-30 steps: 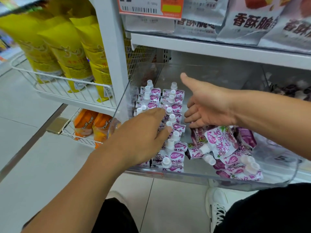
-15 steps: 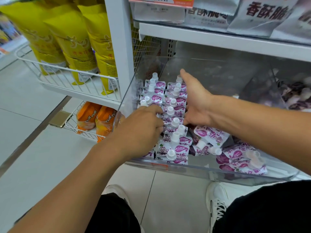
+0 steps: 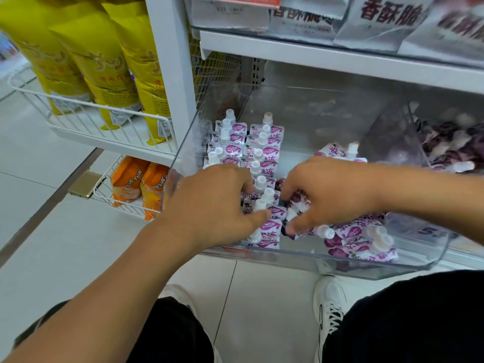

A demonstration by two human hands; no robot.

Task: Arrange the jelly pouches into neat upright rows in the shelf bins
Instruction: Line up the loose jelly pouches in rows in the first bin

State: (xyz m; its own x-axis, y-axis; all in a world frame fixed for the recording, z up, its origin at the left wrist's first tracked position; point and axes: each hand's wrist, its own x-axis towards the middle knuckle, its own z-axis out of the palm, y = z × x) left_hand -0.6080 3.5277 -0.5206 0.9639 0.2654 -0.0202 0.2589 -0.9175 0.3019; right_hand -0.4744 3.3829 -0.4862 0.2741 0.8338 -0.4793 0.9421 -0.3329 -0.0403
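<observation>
Right hand point(image 3: 330, 195) dropped forward, now gripping loose pouch point(image 3: 297, 203).

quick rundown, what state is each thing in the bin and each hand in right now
standing pouches: upright, two neat rows at the bin's left
loose pouches: lying jumbled at the bin's right front
clear bin: open-topped, partly filled
left hand: fingers curled on the standing rows
right hand: grip closed on a loose pouch
next bin's pouches: heaped, unsorted

Bare bin floor point(image 3: 309, 119) behind upright rows point(image 3: 248, 145), loose pouches point(image 3: 361, 244).
</observation>
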